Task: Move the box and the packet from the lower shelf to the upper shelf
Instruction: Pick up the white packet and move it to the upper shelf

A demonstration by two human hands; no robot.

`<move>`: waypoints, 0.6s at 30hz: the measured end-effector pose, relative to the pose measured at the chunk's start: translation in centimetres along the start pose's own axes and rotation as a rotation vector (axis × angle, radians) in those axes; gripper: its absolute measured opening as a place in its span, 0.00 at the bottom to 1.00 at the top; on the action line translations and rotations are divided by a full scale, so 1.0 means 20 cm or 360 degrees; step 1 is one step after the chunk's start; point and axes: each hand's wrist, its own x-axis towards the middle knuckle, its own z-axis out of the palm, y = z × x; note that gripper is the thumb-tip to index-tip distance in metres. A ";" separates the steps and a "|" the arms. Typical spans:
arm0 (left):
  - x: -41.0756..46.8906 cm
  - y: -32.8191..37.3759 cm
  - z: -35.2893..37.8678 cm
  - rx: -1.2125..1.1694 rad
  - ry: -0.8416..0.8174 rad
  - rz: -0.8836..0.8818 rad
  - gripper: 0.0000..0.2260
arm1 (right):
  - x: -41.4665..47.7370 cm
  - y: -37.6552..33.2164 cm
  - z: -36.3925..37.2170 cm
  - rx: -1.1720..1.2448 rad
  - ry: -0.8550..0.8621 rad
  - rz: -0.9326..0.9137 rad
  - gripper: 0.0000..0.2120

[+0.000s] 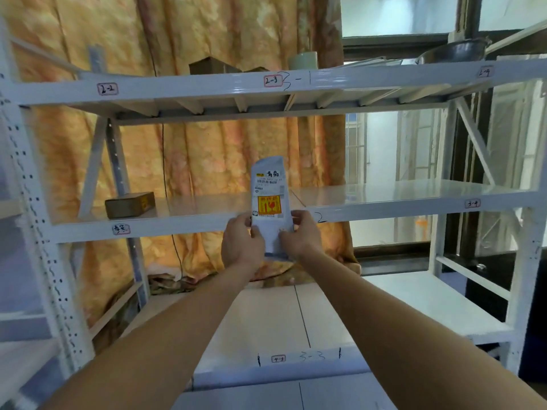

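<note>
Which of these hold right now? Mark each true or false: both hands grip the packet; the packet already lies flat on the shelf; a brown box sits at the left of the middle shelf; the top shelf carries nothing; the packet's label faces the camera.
1. Both hands grip the packet. True: the left hand and the right hand pinch the lower end of the packet.
2. The packet lies flat on the shelf. False: it is held upright in front of the middle shelf.
3. A brown box sits at the left of the middle shelf. True: the brown box.
4. The top shelf carries nothing. False: the top shelf carries a dark box and a metal bowl, among other things.
5. The label faces the camera. True.
</note>
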 end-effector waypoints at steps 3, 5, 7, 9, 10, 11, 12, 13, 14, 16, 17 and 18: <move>0.19 0.02 -0.05 -0.0144 0.0006 -0.0011 0.13 | 0.13 -0.12 0.08 0.0040 -0.0035 -0.0080 0.21; 0.32 0.00 -0.06 -0.0228 -0.0023 -0.0034 0.13 | 0.23 -0.17 0.16 0.0078 -0.0020 -0.0109 0.21; 0.46 -0.03 -0.04 -0.0266 -0.0067 -0.0028 0.13 | 0.33 -0.19 0.26 0.0084 0.0004 -0.0127 0.21; 0.59 -0.08 -0.01 -0.0276 -0.0134 -0.0014 0.15 | 0.43 -0.20 0.36 0.0059 0.0027 -0.0143 0.21; 0.65 -0.12 0.00 -0.0268 -0.0176 0.0003 0.16 | 0.49 -0.20 0.40 0.0027 0.0053 -0.0152 0.21; 0.71 -0.15 0.02 -0.0255 -0.0219 0.0023 0.17 | 0.54 -0.20 0.44 -0.0038 0.0082 -0.0164 0.21; 0.77 -0.19 0.05 -0.0238 -0.0258 0.0047 0.16 | 0.60 -0.21 0.47 -0.0125 0.0118 -0.0186 0.20; 0.82 -0.23 0.07 -0.0213 -0.0299 0.0068 0.16 | 0.66 -0.20 0.50 -0.0230 0.0152 -0.0215 0.19; 0.88 -0.26 0.10 -0.0181 -0.0329 0.0079 0.16 | 0.72 -0.20 0.52 -0.0332 0.0173 -0.0252 0.19; 0.98 -0.32 0.17 -0.0042 -0.0363 0.0085 0.15 | 0.82 -0.18 0.56 -0.0520 0.0179 -0.0288 0.18; 1.02 -0.35 0.20 0.0114 -0.0368 0.0122 0.14 | 0.87 -0.16 0.58 -0.0625 0.0166 -0.0277 0.17; 1.05 -0.37 0.23 0.0332 -0.0365 0.0201 0.14 | 0.91 -0.13 0.59 -0.0750 0.0142 -0.0266 0.16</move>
